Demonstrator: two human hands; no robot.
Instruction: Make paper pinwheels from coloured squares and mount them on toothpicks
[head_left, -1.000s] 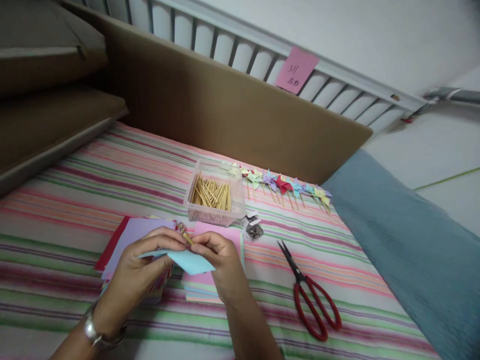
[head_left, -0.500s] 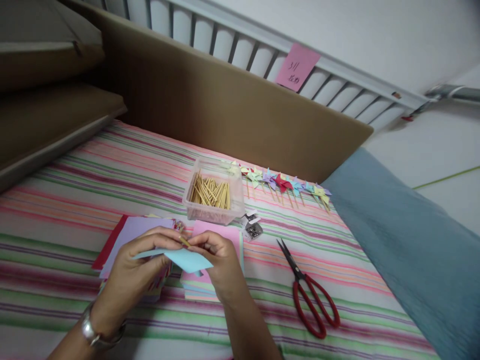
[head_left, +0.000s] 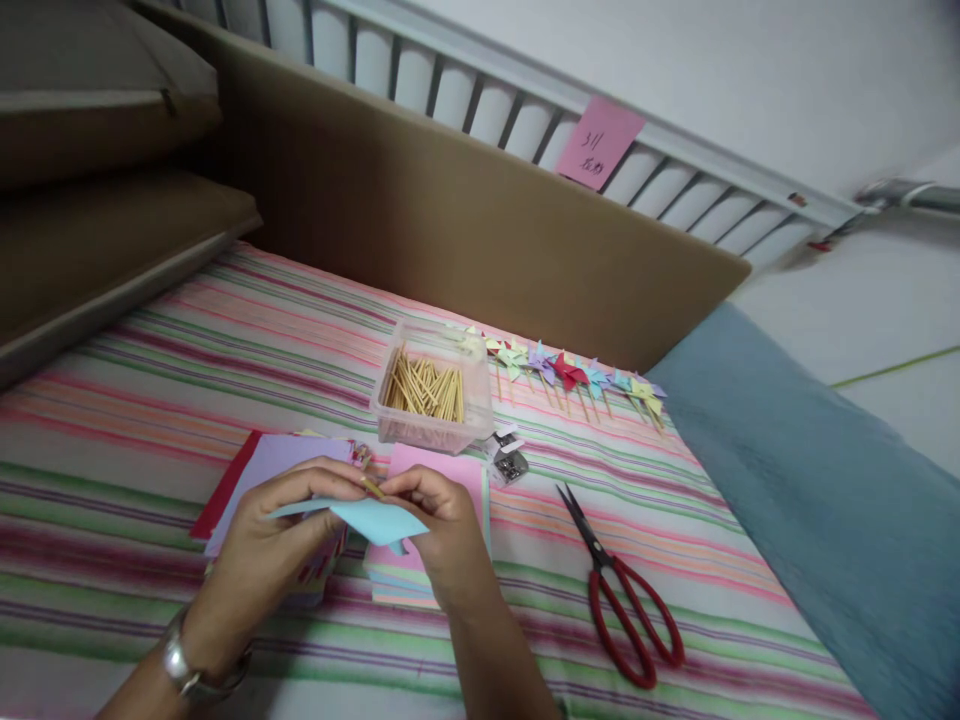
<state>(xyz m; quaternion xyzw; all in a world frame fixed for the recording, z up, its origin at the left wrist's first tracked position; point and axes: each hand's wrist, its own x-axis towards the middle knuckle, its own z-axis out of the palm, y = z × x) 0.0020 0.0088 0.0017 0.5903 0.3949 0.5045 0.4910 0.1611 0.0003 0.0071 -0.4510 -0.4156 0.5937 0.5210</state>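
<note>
Light blue folded paper [head_left: 379, 521] is held between my two hands, above stacks of coloured paper. My left hand [head_left: 281, 525] is closed on its left side, thumb below and fingers above. My right hand [head_left: 442, 520] pinches at its right part, where the end of a wooden stick [head_left: 373, 487] shows between the fingertips. Most of that stick is hidden by fingers and paper. Under my left hand lies a stack with purple paper [head_left: 262, 465] and a red sheet; a stack topped with pink paper [head_left: 442, 458] lies under my right.
Behind the paper stands a clear plastic box [head_left: 435, 435] of wooden sticks [head_left: 427, 388], with small packets of dark bits [head_left: 510, 465] beside it. Red-handled scissors [head_left: 615, 590] lie at right. Several paper pinwheels [head_left: 570, 370] lie along a brown board [head_left: 480, 240]. Cushions [head_left: 112, 240] stand at left.
The camera view has shifted slightly, so the box, scissors and pinwheels appear a little lower and further right. My hands keep nearly the same hold on the blue paper and stick.
</note>
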